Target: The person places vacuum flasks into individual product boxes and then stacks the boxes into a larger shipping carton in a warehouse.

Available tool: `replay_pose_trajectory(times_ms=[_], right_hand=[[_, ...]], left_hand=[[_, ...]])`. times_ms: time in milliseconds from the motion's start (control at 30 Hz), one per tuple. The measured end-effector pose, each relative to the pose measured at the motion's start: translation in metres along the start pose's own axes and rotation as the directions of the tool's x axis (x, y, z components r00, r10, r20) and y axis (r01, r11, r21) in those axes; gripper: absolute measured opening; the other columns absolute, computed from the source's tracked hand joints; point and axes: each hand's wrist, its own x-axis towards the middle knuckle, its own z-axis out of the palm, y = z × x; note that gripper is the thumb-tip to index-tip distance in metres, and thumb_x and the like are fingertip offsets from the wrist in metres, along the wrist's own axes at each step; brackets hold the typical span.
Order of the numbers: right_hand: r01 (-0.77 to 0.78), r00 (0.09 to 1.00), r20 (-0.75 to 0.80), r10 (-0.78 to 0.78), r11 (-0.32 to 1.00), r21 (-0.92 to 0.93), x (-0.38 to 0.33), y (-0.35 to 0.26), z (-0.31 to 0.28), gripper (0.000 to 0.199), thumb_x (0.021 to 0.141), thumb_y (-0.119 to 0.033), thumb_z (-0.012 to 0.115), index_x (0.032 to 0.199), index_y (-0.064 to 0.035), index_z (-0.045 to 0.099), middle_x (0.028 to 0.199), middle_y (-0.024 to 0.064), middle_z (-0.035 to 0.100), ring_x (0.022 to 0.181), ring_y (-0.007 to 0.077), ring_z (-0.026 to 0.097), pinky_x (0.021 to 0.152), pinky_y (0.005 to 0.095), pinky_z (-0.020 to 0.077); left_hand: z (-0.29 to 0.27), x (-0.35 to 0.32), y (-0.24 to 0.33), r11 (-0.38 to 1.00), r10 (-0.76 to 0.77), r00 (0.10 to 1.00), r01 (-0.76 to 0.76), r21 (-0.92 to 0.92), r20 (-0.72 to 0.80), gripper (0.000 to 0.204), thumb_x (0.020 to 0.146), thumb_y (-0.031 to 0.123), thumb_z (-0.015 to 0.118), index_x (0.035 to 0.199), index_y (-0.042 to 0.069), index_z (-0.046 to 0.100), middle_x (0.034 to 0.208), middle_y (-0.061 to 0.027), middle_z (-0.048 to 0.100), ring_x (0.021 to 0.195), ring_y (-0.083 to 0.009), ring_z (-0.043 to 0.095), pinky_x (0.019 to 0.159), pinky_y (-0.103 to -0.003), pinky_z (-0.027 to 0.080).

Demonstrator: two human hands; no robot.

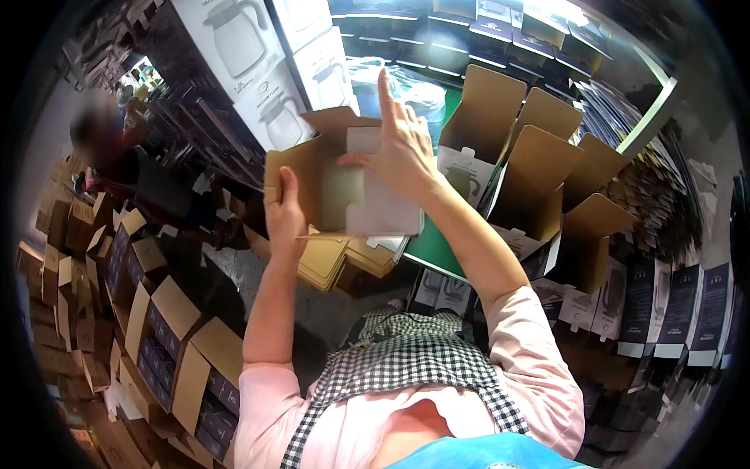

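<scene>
- Here, we see the left hand [287, 215] closed on the left wall of the open box [312, 176], thumb upright; most of its other fingers are hidden.
- In the middle, we have that box raised in front of the apron [410, 356], above flat brown cardboard [322, 262]. We judge it light and fairly stiff along its folds, but easily bent or creased at loose edges.
- On its right, we see a pale panel [383, 203], perhaps slightly slick. We would hold the side walls near the folded corners and avoid squeezing their middles.
- Over that panel, we see the right hand [408, 156] spread wide, index finger raised and thumb out; we cannot tell how firmly it presses.
- Farther right, we see upright open cartons [535, 176] beside the green tabletop [426, 248].
</scene>
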Motion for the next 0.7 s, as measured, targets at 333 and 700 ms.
replay_pose_trajectory(times_ms=[333,700], right_hand=[[0.344,0.791,0.462,-0.402,0.916,0.208,-0.037,0.057,0.047,0.089,0.078,-0.068,0.066,0.144,-0.0113,0.046,0.152,0.0211,0.036,0.142,0.0407,0.029,0.118,0.0596,0.0077],[-0.017,0.932,0.362,0.009,1.000,0.020,-0.043,0.073,0.082,0.051,0.096,-0.047,0.053,0.139,-0.0200,0.047,0.112,0.0164,0.065,0.121,0.0332,0.053,0.114,0.0473,0.0232]], left_hand=[[0.010,0.050,-0.077,0.914,-0.231,0.966,0.176,-0.366,-0.114,0.040,0.106,0.026,0.046,0.132,-0.004,0.048,0.120,-0.0143,0.060,0.106,-0.0246,0.062,0.090,-0.039,0.054],[0.040,0.070,-0.061,0.968,-0.073,0.873,-0.054,0.245,0.482,0.069,0.096,0.068,0.041,0.129,0.008,0.049,0.108,-0.0111,0.056,0.102,-0.0200,0.054,0.091,-0.037,0.043]])
